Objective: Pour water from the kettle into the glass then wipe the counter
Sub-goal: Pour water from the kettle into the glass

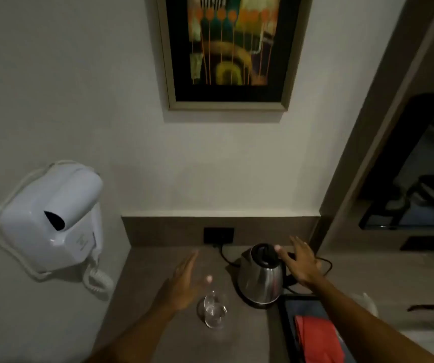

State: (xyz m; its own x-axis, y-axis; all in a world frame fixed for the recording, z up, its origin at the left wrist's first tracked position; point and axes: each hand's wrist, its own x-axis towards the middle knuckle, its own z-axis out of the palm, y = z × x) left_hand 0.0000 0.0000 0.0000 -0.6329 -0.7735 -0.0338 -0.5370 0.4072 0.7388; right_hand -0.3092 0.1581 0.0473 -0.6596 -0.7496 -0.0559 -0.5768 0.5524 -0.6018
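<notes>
Now a rounded steel kettle [260, 277] with a shiny surface is seen on the matte grey counter [158, 271], beside a clear glass [213, 310]. The right hand [301, 263] is spread open just beside the kettle's black handle; the left hand [183, 284] is held open near the glass, nothing grasped.

Left hand [184, 281] open, fingers spread (thumb tip blurred); right hand [299, 263] open too, reaching forward, palm down.
</notes>
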